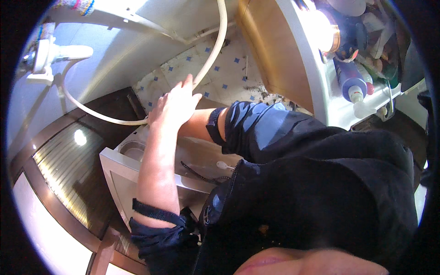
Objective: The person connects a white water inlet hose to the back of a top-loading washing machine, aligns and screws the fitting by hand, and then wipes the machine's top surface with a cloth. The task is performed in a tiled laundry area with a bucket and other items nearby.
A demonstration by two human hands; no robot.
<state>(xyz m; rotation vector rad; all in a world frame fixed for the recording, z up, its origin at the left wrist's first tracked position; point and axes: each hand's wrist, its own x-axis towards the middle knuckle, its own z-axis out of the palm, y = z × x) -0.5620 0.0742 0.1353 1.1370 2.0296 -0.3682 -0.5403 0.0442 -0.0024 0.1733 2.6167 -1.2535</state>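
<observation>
A cream-white flexible hose [214, 55] comes down from the top and runs into my hands. My left hand [173, 106] lies over it, back of the hand up, with finger and thumb against the hose. My right hand is hidden beneath the left one; only its wrist with a dark band [213, 124] shows clearly. On the other side of my hands the hose comes out and curves left to a white fitting [71, 53] by the wall. Under my arms is a white open-topped unit [120, 164], holding a dark ribbed cord [195, 173] and a small white piece [222, 165].
A white stand [316, 78] with a tan side panel rises on the right, crowded with bottles, among them a lilac bottle [350, 78]. Tiled floor [224, 87] with blue diamonds and scattered dirt lies behind my hands. A dark wooden frame [68, 201] borders the left.
</observation>
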